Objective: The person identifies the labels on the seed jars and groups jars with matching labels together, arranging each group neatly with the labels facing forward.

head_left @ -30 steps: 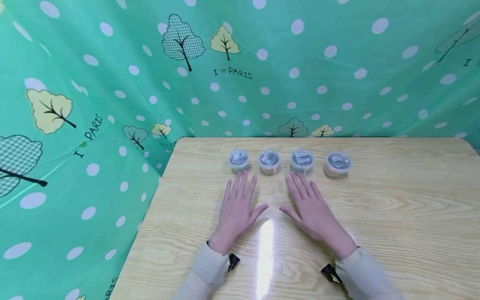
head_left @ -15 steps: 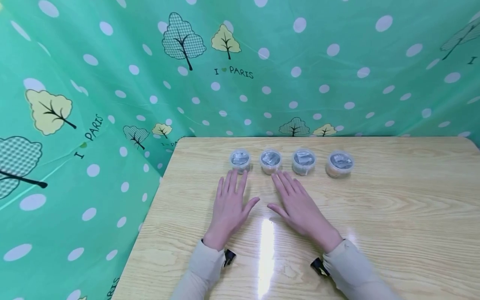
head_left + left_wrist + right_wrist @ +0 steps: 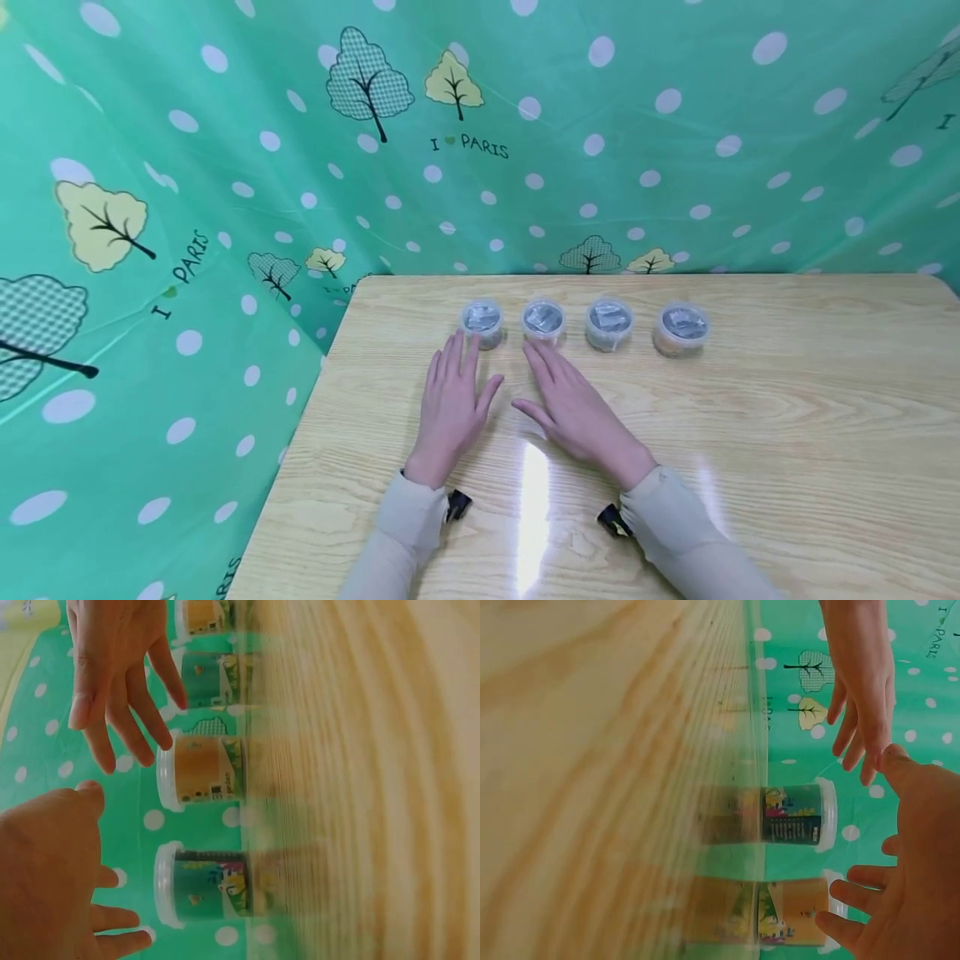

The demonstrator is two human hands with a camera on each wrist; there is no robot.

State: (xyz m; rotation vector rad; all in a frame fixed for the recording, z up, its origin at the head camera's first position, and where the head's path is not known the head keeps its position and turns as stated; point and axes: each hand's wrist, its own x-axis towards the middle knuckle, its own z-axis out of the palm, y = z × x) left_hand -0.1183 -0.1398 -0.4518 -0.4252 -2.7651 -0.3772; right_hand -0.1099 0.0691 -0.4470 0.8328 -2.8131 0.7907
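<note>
Four-square small round tubs with clear lids stand in a row at the table's back. In the head view my left hand (image 3: 452,408) has straight, spread fingers, its fingertips overlapping the front of the leftmost tub (image 3: 482,321). My right hand (image 3: 573,408), fingers also extended and thumb out, reaches toward the second tub (image 3: 543,318), fingertips right at its front edge. Neither hand grips anything. The wrist views show both hands raised above the tabletop. In the left wrist view the leftmost tub has a green label (image 3: 202,885), and its neighbour an orange label (image 3: 199,772).
Farther right in the row stand a third tub (image 3: 609,323) and the rightmost tub (image 3: 681,327). The wooden table (image 3: 810,433) ends at a green dotted curtain (image 3: 660,142), which also hangs along the left side. A bright reflection lies between the forearms.
Both hands have shifted to the left, the right one farther, from before the third tub to before the second. The tubs keep their places.
</note>
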